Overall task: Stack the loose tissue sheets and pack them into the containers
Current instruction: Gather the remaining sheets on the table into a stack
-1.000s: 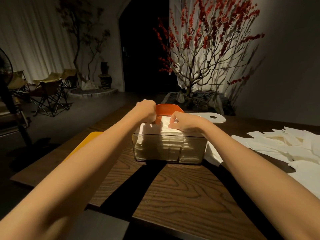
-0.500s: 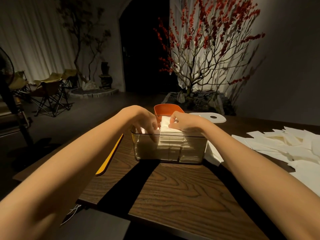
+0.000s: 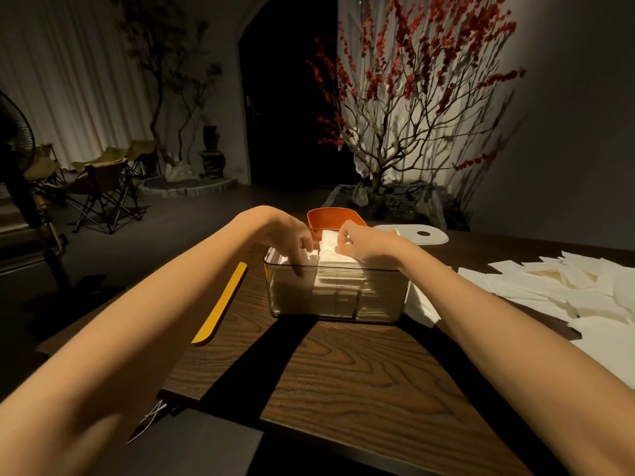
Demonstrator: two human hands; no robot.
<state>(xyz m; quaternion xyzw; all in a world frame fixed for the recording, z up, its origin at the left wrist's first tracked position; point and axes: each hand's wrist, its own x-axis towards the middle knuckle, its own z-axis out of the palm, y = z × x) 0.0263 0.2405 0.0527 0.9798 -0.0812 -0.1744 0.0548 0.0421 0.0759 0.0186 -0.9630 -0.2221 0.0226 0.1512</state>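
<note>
Head view, bench (image 3: 343, 379): I see dark wood grain; a clear container (image 3: 338, 292) sits at its middle, partly filled with a stack of tissue sheets (image 3: 338, 269)
Left hand (image 3: 292, 240): I see it reaching over the container's left rim; fingers (image 3: 302, 266) straight and pointing down, pressing the left part of the stack; gripping nothing
Right hand (image 3: 366, 243): over the right half of the container; fingertips and thumb pinch the top sheets at the raised far edge of the stack
Loose tissue sheets (image 3: 570, 290): spread in a pile on the bench to the right, well apart from the container; one folded piece (image 3: 421, 305) lies just beside its right wall
Orange container (image 3: 335, 218): just behind the clear one, mostly hidden by the hands
White lid (image 3: 417, 233): flat on the bench behind and right, dark hole in it
Yellow lid (image 3: 220, 305): I note it flat along the left edge of the bench
Background: red-blossom branches (image 3: 412, 97) behind the bench; folding chairs (image 3: 103, 180) far left
</note>
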